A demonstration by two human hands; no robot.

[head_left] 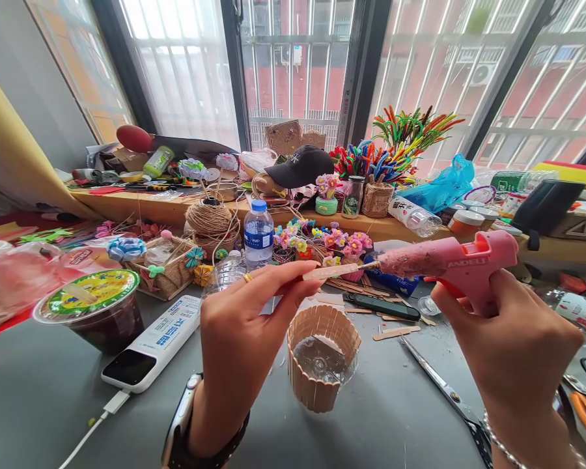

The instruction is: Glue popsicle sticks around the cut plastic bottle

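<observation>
Between the thumb and fingers of my left hand (254, 319) a short wooden craft stick (332, 271) is pinched, pointing right. My right hand (510, 345) grips a pink hot glue gun (434, 255) by its handle. The gun's metal nozzle (371, 265) is at the stick's far end and seems to touch it. Below them on the grey table stands a clear plastic cup (322, 358), its wall largely covered by upright wooden sticks (315, 394). At its right front some bare plastic shows.
Loose craft sticks (395, 333) and a dark green utility knife (383, 307) lie behind the cup. Scissors (439, 378) rest at right. On the left are a white power bank (153, 345) with a cable and a lidded cup (92, 306). A water bottle (258, 238) stands behind.
</observation>
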